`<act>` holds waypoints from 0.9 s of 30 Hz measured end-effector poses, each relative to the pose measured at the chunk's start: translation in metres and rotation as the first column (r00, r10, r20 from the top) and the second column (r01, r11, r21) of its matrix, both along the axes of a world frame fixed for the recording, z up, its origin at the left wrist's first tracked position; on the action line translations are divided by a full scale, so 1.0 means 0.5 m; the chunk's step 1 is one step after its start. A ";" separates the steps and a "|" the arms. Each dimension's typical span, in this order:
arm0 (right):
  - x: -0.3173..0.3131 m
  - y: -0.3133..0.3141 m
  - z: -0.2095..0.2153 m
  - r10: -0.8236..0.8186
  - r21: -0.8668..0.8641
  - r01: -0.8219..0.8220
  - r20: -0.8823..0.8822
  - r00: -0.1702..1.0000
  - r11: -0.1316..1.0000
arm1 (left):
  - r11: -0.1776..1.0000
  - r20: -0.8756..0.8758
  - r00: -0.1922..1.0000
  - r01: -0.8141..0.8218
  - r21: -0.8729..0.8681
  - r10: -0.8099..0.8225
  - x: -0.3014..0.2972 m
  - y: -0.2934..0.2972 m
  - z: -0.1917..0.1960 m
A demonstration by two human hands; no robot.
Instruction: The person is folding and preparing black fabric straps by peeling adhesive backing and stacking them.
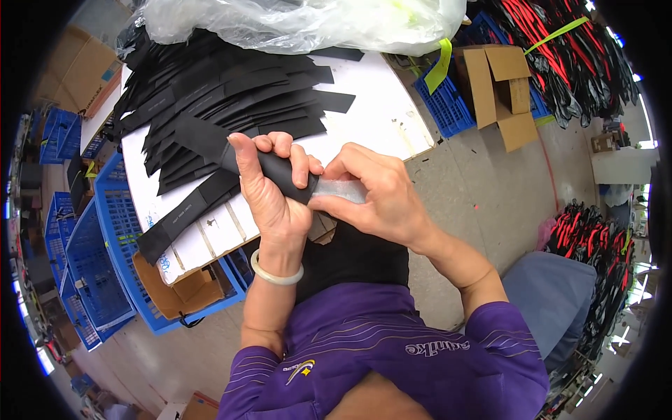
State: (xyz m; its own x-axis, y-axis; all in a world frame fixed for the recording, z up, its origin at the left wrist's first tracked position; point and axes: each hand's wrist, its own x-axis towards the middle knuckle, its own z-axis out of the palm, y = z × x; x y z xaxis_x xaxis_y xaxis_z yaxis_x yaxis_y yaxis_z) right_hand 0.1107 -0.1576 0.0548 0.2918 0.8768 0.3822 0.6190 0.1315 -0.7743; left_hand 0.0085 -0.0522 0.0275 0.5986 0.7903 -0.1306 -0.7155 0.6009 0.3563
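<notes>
Black sleeve [281, 173] is held over the front edge of the worktop [388, 105]. Left hand [269, 192]: fingers curled firmly around the sleeve, thumb extended beside it. Right hand [383, 190]: thumb and fingers pinched together on a translucent strip [341, 190] at the sleeve's end; fingers partly hide the join, so cannot tell whether the strip goes inside. Pile of black strips [238, 94] covers the worktop's left side; clear plastic bag [301, 24] lies along its far edge.
</notes>
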 end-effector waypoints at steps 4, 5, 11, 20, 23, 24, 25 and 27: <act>0.018 -0.039 0.045 0.059 -0.053 -0.053 0.119 0.991 0.997 | 0.997 0.044 0.999 -0.029 -0.078 0.032 -0.014 0.029 -0.002; 0.022 -0.045 0.054 0.096 -0.142 -0.071 0.183 0.978 0.987 | 0.997 0.047 0.998 -0.028 -0.071 0.031 -0.016 0.034 -0.002; 0.000 0.002 0.009 0.120 0.148 -0.164 0.270 0.955 0.975 | 0.990 0.068 0.997 0.037 -0.138 -0.028 0.002 0.014 0.002; -0.003 0.020 -0.002 0.116 0.178 -0.177 0.308 0.944 0.968 | 0.980 0.062 0.998 0.026 -0.196 -0.014 -0.008 0.030 0.001; -0.013 0.038 -0.031 0.022 0.342 -0.123 0.285 0.958 0.932 | 0.975 0.059 0.997 0.067 -0.210 -0.056 -0.004 0.024 -0.002; -0.014 0.039 -0.037 0.014 0.324 -0.108 0.279 0.960 0.940 | 0.976 0.049 0.998 0.053 -0.209 -0.044 -0.007 0.027 -0.002; -0.016 0.039 -0.040 0.007 0.306 -0.094 0.273 0.962 0.947 | 0.977 0.039 0.999 0.039 -0.208 -0.032 -0.010 0.030 -0.002; -0.018 0.029 -0.035 0.007 0.268 -0.090 0.294 0.956 0.959 | 0.980 0.034 0.999 0.020 -0.200 -0.013 -0.016 0.037 -0.002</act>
State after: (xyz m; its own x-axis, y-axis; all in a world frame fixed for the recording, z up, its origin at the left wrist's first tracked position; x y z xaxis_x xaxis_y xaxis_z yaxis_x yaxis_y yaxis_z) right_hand 0.1018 -0.1431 0.0372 0.0933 0.7354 0.6712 0.7965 0.3493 -0.4935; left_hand 0.0005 -0.0335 0.0263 0.6179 0.7400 -0.2659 -0.7140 0.6697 0.2045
